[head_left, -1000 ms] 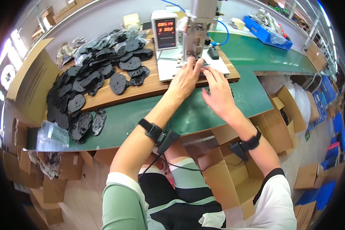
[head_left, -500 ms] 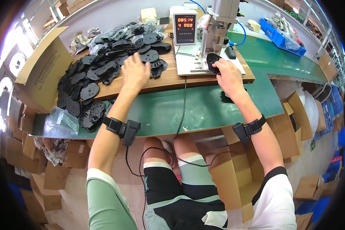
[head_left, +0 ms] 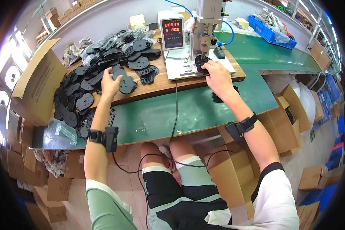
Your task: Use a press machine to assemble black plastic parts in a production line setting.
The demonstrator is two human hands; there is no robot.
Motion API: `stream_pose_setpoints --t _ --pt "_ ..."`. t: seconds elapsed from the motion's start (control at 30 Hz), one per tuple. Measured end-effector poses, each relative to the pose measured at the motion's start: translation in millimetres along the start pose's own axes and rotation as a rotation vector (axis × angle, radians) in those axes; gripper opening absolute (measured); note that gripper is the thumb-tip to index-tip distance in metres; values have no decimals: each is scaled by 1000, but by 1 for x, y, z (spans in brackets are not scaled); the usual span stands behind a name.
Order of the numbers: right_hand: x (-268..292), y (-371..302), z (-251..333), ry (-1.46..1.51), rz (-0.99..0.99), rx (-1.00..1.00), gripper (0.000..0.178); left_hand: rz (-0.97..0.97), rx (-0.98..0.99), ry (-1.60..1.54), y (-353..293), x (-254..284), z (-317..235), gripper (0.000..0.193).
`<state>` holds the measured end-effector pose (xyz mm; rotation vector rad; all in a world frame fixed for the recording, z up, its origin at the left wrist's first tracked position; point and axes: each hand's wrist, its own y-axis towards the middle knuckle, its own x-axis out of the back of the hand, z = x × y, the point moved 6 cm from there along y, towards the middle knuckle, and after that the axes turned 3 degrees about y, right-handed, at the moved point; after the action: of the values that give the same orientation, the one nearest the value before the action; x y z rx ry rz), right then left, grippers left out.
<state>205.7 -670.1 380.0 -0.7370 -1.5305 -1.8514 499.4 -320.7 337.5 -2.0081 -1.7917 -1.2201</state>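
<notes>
My right hand (head_left: 218,78) pinches the near edge of a black oval plastic plate (head_left: 200,66) under the metal head of a bench press (head_left: 205,40). My left hand (head_left: 110,85) is over the wooden board, thumb and fingers apart, with nothing seen between them. Just beside it lies a black plastic part (head_left: 127,85), flat side up with small holes in it. More such parts make up a heap (head_left: 92,76) to the left and behind this hand, some in clear plastic wrap. Two separate black plates (head_left: 138,63) lie between the heap and the press.
The counter box (head_left: 173,33) with red digits stands left of the press. An open carton (head_left: 38,82) rises at the left; a clear bag (head_left: 60,132) lies before it. A blue crate (head_left: 272,32) sits at the back right. A cable (head_left: 176,111) hangs over the green table's front edge.
My left hand has moved left and nearer to me, uncovering a black part on the board. My right hand keeps its pinch on the plate at the press. A display digit has changed.
</notes>
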Motion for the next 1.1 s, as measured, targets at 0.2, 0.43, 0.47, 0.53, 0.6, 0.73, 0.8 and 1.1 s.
stream_pose_setpoints --t 0.2,0.43,0.47,0.53,0.6,0.73,0.8,1.1 --pt "-1 2 5 15 -17 15 27 138 -162 -469 -45 28 -57 42" --pt "0 11 -6 -10 79 33 23 160 -610 -206 -119 -1 -186 26" --pt "6 9 -9 48 28 34 23 192 -568 -115 -125 -12 -198 27" --pt "17 6 -15 166 -73 36 22 115 -834 -46 -137 -31 -229 37" --pt "39 -8 -20 253 -238 -90 22 -5 -1064 46 -150 -50 -250 42" --pt "96 -74 4 350 -376 -216 21 -24 -1202 243 -165 -97 -281 41" --pt "122 -118 20 340 -425 -158 21 -52 -1211 271 -159 -125 -290 40" --pt "116 -328 52 324 -111 -491 34 111 -1002 352 -123 -174 -304 38"
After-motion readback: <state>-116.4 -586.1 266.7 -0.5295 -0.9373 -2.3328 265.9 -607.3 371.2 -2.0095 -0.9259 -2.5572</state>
